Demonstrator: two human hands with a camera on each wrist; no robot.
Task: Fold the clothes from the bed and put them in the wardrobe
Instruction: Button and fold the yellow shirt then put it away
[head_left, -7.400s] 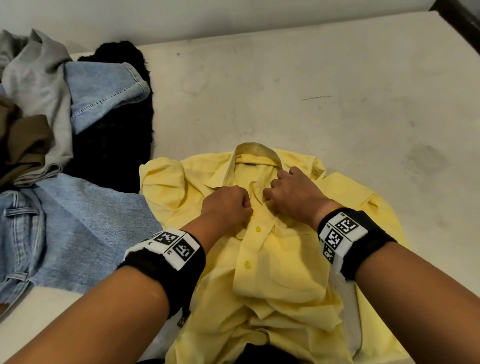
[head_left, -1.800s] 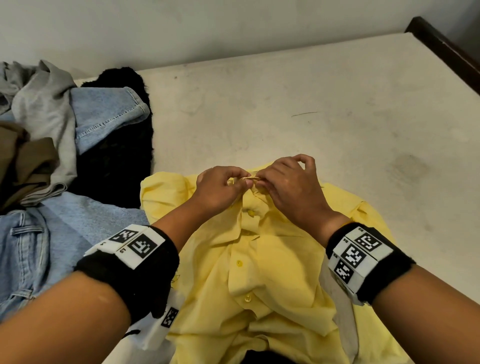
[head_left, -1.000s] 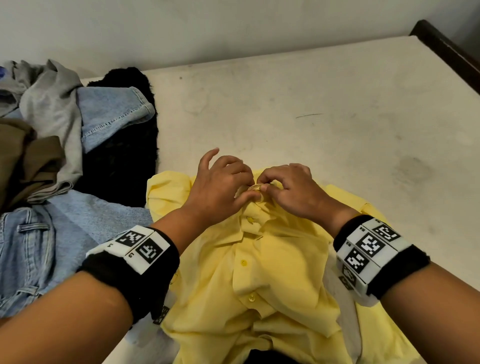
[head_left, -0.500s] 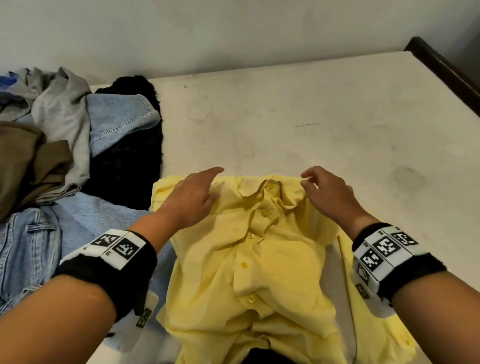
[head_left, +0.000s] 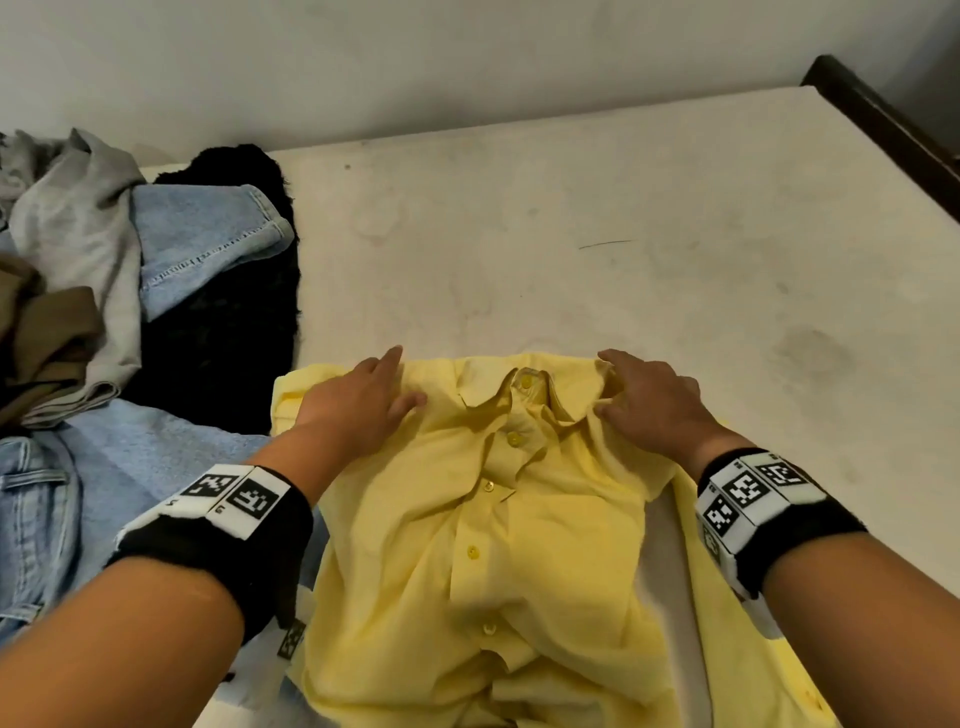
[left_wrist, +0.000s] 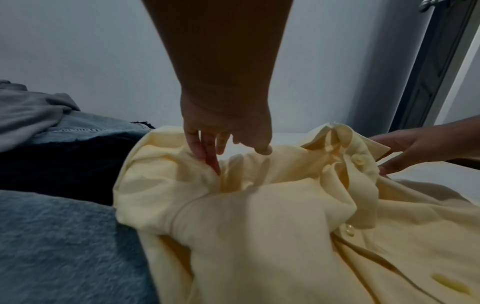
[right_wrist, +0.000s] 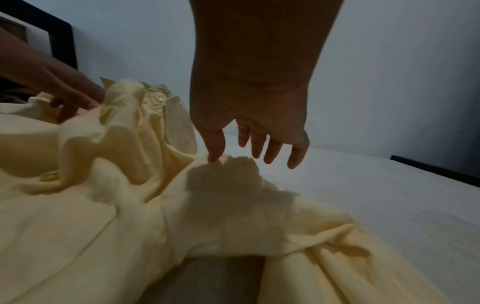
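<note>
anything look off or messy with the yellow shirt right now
Yes. The yellow shirt is buttoned to the collar but far from flat: deep creases run down the front, and the lower part is bunched near the person. Its left edge lies on the blue jeans. The left hand and right hand rest on its shoulders.

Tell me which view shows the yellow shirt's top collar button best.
The left wrist view: the top collar button is close, side-on and fastened at the yellow shirt collar. The head view shows it small from above. The right wrist view catches it pale, farther off.
</note>
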